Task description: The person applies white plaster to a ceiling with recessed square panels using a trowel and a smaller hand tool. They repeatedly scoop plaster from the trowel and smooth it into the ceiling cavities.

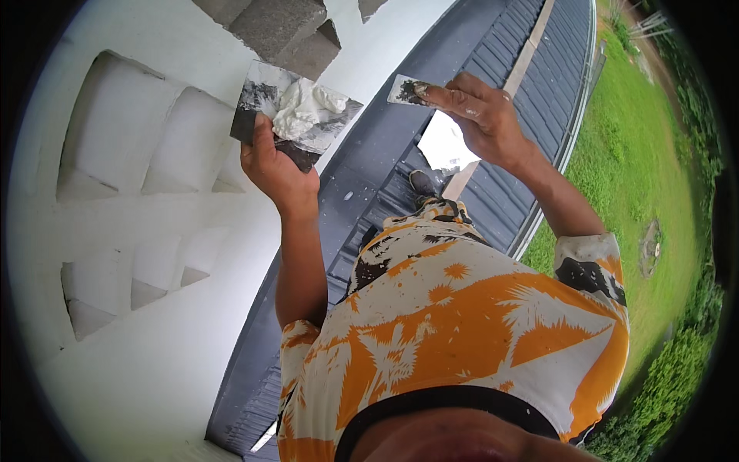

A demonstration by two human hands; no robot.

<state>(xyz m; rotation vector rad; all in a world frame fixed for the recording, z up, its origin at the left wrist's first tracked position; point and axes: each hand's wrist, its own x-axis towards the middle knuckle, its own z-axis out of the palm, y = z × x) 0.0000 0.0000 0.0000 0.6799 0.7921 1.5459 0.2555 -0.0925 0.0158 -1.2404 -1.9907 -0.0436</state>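
My left hand [273, 158] grips a flat, smeared metal plate [254, 96] with a mound of soft white paste [300, 115] on top. My right hand [485, 119], with white residue on the fingers, holds a small scraper [404, 90], its pale blade smeared dark and held just right of the plate. Both tools are apart, in front of a white wall [131, 215] with recessed blocks; some recesses at the top show bare grey masonry [281, 31].
A dark corrugated roof [546, 69] with a light strip [523, 42] runs beside the wall. A bright white object [450, 146] lies near my shoe [422, 185]. Beyond the gutter edge at right is grass [654, 177] far below, with trees along it.
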